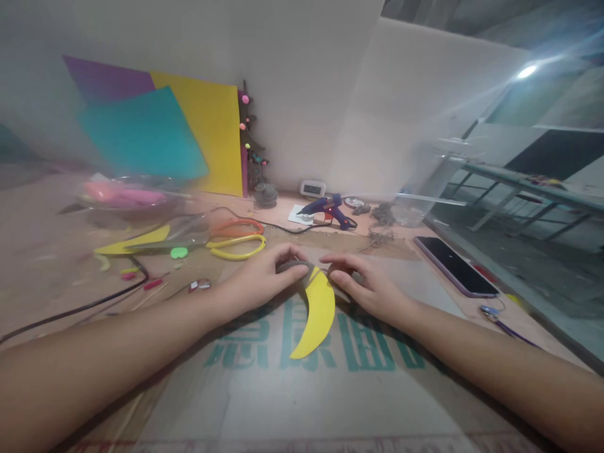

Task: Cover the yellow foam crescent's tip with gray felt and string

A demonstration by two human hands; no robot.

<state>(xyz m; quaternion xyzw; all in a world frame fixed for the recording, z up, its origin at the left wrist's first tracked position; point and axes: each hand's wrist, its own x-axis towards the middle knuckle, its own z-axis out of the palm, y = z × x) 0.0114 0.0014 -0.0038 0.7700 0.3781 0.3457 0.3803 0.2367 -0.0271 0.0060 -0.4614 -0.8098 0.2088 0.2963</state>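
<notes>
Left hand [278,274]: thumb was laid against a grey piece [309,266]; a pinch could not be confirmed.
Right hand [368,286]: thumb and forefinger were held apart, beside the crescent.
Yellow crescent [322,311]: was seen between the hands; by hard pressing, it could be creased.
Glue gun [325,209]: was placed behind; if hot, fingers could be burned.

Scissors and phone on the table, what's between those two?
In the head view, both hands lie between them: the left hand nearer the scissors, the right hand nearer the phone, with the yellow crescent's top between the hands.
</notes>
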